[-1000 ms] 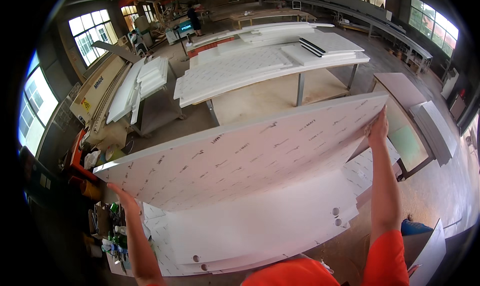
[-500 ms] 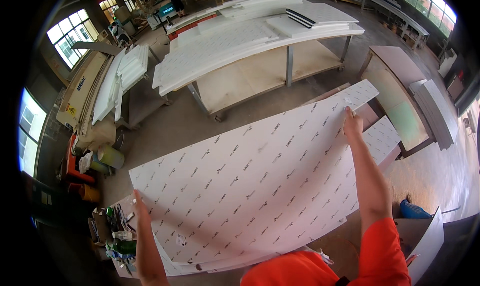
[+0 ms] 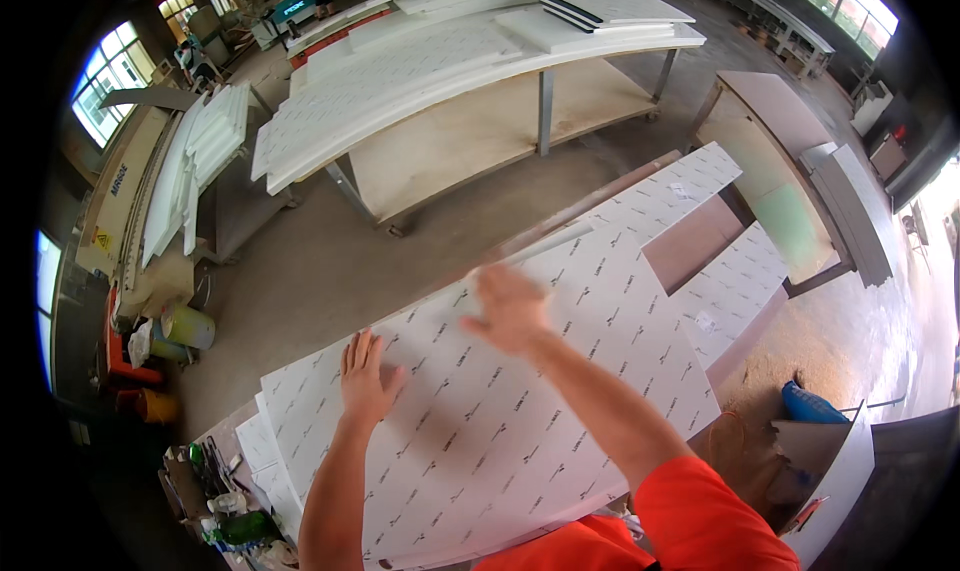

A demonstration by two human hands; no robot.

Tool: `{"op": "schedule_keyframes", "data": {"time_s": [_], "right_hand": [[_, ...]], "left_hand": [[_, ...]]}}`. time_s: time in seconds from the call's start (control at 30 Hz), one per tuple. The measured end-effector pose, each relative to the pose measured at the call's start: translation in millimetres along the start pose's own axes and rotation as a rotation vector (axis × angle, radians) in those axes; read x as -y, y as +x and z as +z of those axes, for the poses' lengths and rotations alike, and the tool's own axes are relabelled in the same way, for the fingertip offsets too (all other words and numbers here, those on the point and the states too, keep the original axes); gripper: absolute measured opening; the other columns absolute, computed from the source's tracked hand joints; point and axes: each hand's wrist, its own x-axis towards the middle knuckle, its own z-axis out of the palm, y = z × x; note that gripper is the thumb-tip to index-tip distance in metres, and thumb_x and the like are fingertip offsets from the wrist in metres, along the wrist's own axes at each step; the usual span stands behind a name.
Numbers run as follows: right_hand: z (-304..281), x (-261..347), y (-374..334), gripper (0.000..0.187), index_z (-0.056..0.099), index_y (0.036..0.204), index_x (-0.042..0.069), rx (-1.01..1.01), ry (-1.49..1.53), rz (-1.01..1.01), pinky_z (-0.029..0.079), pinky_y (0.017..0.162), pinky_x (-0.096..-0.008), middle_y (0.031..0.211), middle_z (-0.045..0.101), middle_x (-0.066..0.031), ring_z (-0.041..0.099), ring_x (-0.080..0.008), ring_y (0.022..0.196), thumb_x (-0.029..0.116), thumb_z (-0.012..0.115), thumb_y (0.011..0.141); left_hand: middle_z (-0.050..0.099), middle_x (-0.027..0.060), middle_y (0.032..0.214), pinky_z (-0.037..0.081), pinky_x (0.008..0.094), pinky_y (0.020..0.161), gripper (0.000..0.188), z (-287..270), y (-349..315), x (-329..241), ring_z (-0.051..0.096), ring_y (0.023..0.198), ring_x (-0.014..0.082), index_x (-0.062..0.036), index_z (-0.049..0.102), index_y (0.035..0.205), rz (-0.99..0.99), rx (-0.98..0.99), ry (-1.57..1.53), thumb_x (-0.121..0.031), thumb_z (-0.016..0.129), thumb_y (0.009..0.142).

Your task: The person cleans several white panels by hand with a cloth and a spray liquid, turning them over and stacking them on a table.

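Observation:
A large white panel (image 3: pixel 530 451) covered in printed protective film lies flat in front of me. My left hand (image 3: pixel 368 379) rests palm down near its far edge, fingers stretched out and holding nothing. To its right, my right hand (image 3: pixel 510 309) is over the far edge with the thumb apart, blurred by motion. Whether its palm touches the film cannot be made out. Two narrower printed strips, a far strip (image 3: pixel 690 186) and a nearer strip (image 3: pixel 735 286), extend past the panel's right side on a pinkish board (image 3: pixel 690 243).
A long table (image 3: pixel 420 186) stacked with white sheets stands beyond. White panels (image 3: pixel 205 146) lean at the left, near buckets (image 3: pixel 188 326). Bottles and tools (image 3: pixel 235 526) lie at the lower left. A wooden-framed bench (image 3: pixel 765 161) and a blue bag (image 3: pixel 810 403) are at the right.
The panel, held up and bowed by both hands before, now lies flat and sits farther left. My right hand left its far right corner and moved left; my left hand moved from its left edge onto its surface.

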Motion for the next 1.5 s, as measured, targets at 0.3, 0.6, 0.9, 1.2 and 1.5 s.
{"op": "schedule_keyframes", "data": {"time_s": [0.3,0.6,0.9,1.2,1.5], "right_hand": [[-16,-167,22,0.1,0.03,0.163,-0.001,-0.22,-0.131,0.371,0.021,0.129,-0.0464,0.171,0.026,-0.016,0.02,-0.0347,0.16,0.073,0.048,0.099],[8,-178,-142,0.11,0.026,0.161,-0.009,-0.298,0.013,0.62,0.021,0.129,-0.0465,0.169,0.028,-0.0242,0.023,-0.0368,0.159,0.07,0.06,0.093],[58,-144,-347,0.104,0.037,0.155,-0.012,-0.536,-0.002,0.79,0.013,0.129,-0.0519,0.166,0.032,-0.0295,0.024,-0.0426,0.157,0.067,0.061,0.093],[118,2,-387,0.106,0.034,0.161,-0.001,-0.23,0.263,-0.01,0.023,0.128,-0.0488,0.164,0.038,-0.0214,0.034,-0.0369,0.154,0.062,0.074,0.086],[96,-163,-375,0.095,0.029,0.16,-0.007,-0.704,0.144,0.736,0.016,0.128,-0.0551,0.168,0.025,-0.0299,0.018,-0.047,0.158,0.052,0.064,0.095]], "left_hand": [[0.035,0.017,0.167,0.014,0.0542,0.13,0.079,11,18,-22,0.027,0.157,0.0358,0.0001,0.04,0.157,-0.03,0.055,0.021,-0.034,0.069,0.093],[0.032,0.0151,0.169,0.01,0.0565,0.13,0.079,19,15,-20,0.024,0.159,0.0358,-0.001,0.036,0.16,-0.076,0.072,0.058,-0.036,0.065,0.096],[0.03,0.0141,0.171,0.01,0.0563,0.13,0.076,32,15,-18,0.022,0.16,0.0336,-0.0031,0.034,0.161,-0.016,0.028,0.08,-0.039,0.06,0.1],[0.03,0.0136,0.171,0.011,0.0529,0.131,0.07,33,2,0,0.022,0.16,0.0309,-0.0042,0.035,0.161,-0.007,0.011,0.116,-0.037,0.056,0.103],[0.032,0.0156,0.169,0.019,0.0509,0.129,0.072,42,4,-1,0.027,0.157,0.0361,-0.0026,0.039,0.158,0.007,-0.072,0.025,-0.039,0.064,0.1]]}}
